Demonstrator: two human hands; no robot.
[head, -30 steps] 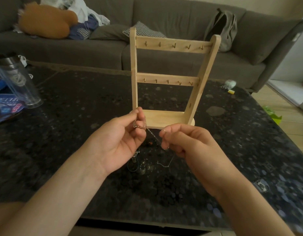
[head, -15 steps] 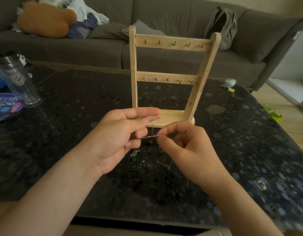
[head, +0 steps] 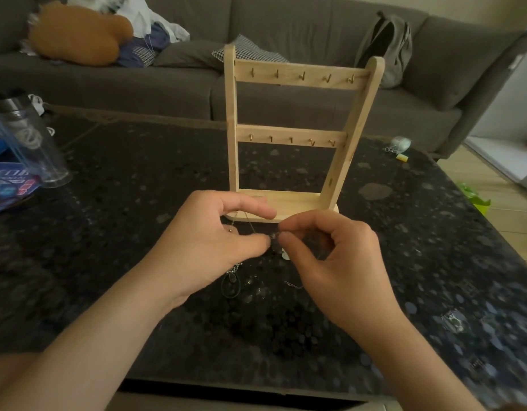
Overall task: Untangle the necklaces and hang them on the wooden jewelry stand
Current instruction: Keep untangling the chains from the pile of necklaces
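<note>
At centre frame, pinched thin silver tangled necklace chains [head: 250,225] between left hand [head: 210,244] and right hand [head: 333,256] fingertips; best teased apart gently, not tugged.

pale, matt bare-wood jewelry stand [head: 298,137] with small brass-coloured metal hooks [head: 301,75] on a glossy, dark speckled stone-look table [head: 138,185]; fine silvery metal necklace chain [head: 249,222]; clear plastic tumbler [head: 28,140]; grey cloth sofa [head: 286,25] with a soft matt weave.
</note>
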